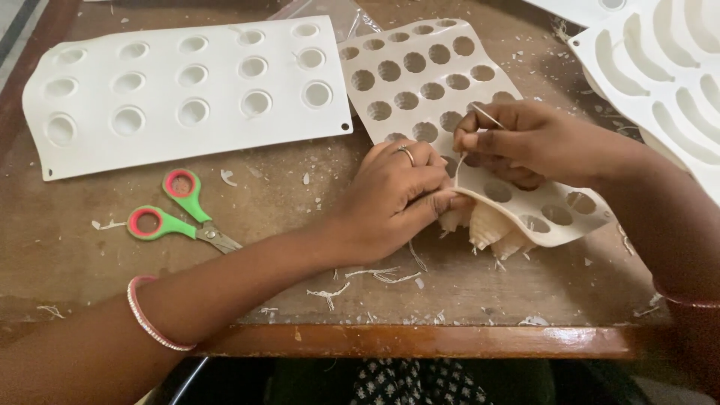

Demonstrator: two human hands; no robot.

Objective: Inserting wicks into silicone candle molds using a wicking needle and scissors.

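Observation:
A cream silicone mould (442, 82) with many round holes lies on the wooden table (90, 225). Its near edge is lifted and curled upward. My left hand (394, 199), with a ring on one finger, presses and grips that lifted near edge. My right hand (525, 142) pinches a thin white wick (487, 116) above the mould, fingers closed around it. Under the raised edge, pale moulded cup shapes (491, 232) show on the mould's underside.
A larger white mould (187, 86) with round cavities lies at the back left. Green-and-pink scissors (180, 214) rest left of my forearm. Another white mould (660, 67) with curved slots sits at the right. Wax flakes and wick scraps litter the table edge.

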